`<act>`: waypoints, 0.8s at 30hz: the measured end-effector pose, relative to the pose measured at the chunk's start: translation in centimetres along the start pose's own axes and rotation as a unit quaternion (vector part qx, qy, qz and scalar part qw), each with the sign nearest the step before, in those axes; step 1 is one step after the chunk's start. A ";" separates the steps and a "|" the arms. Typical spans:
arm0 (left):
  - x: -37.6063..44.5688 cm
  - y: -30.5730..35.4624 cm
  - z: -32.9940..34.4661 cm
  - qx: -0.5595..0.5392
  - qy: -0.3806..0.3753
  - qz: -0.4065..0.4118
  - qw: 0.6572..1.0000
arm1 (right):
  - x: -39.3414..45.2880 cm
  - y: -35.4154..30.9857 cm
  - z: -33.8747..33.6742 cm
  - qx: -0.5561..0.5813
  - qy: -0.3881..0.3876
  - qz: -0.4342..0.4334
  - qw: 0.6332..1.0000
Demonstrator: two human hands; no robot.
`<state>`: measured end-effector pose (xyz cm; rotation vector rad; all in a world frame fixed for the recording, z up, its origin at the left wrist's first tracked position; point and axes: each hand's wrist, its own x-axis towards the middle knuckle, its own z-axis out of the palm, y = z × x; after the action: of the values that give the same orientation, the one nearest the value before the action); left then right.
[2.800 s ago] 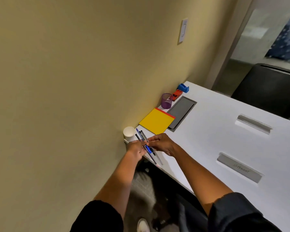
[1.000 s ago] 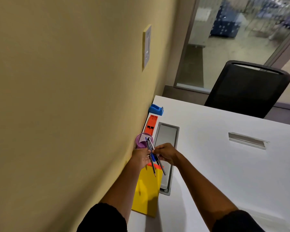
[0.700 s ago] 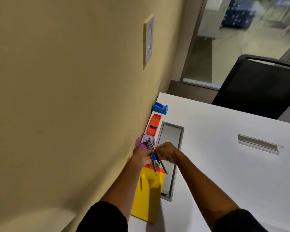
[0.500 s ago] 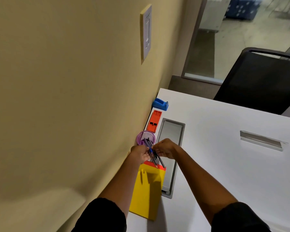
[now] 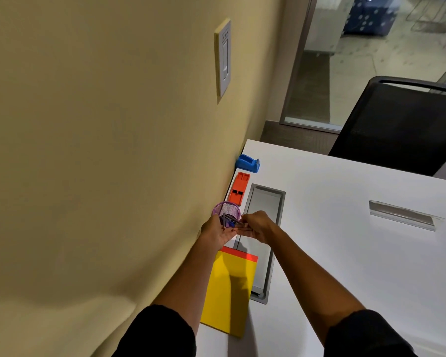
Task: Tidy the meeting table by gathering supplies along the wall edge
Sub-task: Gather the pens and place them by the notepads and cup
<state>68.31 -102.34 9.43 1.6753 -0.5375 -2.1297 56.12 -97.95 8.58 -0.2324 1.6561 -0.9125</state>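
A purple mesh cup (image 5: pixel 225 208) stands against the yellow wall on the white table (image 5: pixel 345 253). Several pens (image 5: pixel 231 222) lean with their tips inside the cup's mouth. My left hand (image 5: pixel 216 234) lies palm up under the pens' near ends, fingers spread. My right hand (image 5: pixel 256 225) pinches the pens' near ends from the right. A yellow notepad (image 5: pixel 229 289) with a red top strip lies just behind my hands along the wall. Beyond the cup sit an orange stapler (image 5: pixel 238 188) and a blue tape dispenser (image 5: pixel 247 163).
A grey recessed cable tray (image 5: pixel 264 228) runs parallel to the wall beside the supplies. A metal slot cover (image 5: pixel 402 215) is set into the table to the right. A black chair (image 5: pixel 402 130) stands at the far edge. A light switch (image 5: pixel 223 57) is on the wall.
My hands carried the pens along the wall from beside a white cup, past the notepad, to the purple cup. The pens' tips have dropped into it and my left hand has opened.
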 end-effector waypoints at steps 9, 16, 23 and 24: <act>-1.6 -1.6 -0.5 0.052 0.000 -0.003 0.999 | -2.3 2.3 -0.9 -0.006 0.051 -0.032 0.998; -4.8 -3.6 -1.2 0.075 -0.008 0.012 0.997 | -4.9 4.8 -1.3 -0.047 0.045 -0.050 0.997; -6.8 -7.8 -1.5 0.184 -0.005 0.092 0.979 | -8.7 7.7 -1.4 -0.119 0.048 -0.080 0.988; -8.4 -8.3 -1.5 0.239 -0.001 0.144 0.960 | -9.3 8.2 -1.5 -0.126 0.050 -0.086 0.987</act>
<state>71.12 -91.06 11.78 1.6931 -1.2968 -1.8844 60.17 -86.23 10.02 -0.5171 1.8675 -0.8517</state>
